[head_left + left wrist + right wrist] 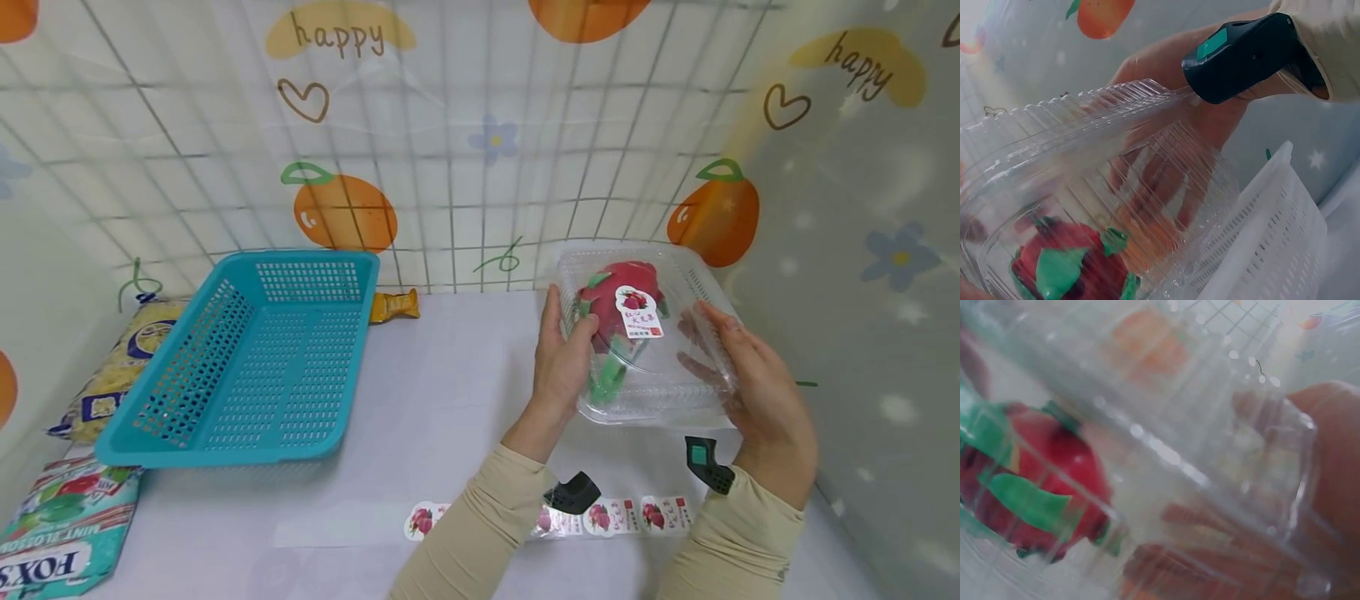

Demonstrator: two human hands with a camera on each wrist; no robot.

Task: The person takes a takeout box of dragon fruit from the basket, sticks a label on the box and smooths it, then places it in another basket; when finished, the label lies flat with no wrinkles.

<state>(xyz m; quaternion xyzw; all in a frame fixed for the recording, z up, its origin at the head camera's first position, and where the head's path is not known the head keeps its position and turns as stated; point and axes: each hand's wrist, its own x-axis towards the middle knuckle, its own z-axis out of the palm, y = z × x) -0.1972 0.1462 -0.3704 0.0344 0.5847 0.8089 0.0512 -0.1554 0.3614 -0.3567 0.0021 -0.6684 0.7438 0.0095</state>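
Note:
A clear plastic clamshell box (693, 367) is tilted up at the right side of the table, its lid down. Inside lies a red dragon fruit (617, 287) with green scales, seen through the plastic also in the right wrist view. On the lid over it is a white label sticker (639, 312) with a dragon fruit picture. My left hand (562, 362) grips the box's left side, thumb on top. The right hand (772, 404) holds the opposite side, with some of its fingers showing through the plastic.
A teal basket (348, 392) stands at left, a small yellow packet (396, 305) beside it. Further left are a yellow bag (105, 387) and a FOX'S bag (71, 521). A strip of label stickers (611, 518) lies in front. The left wrist view shows a white basket (1272, 231).

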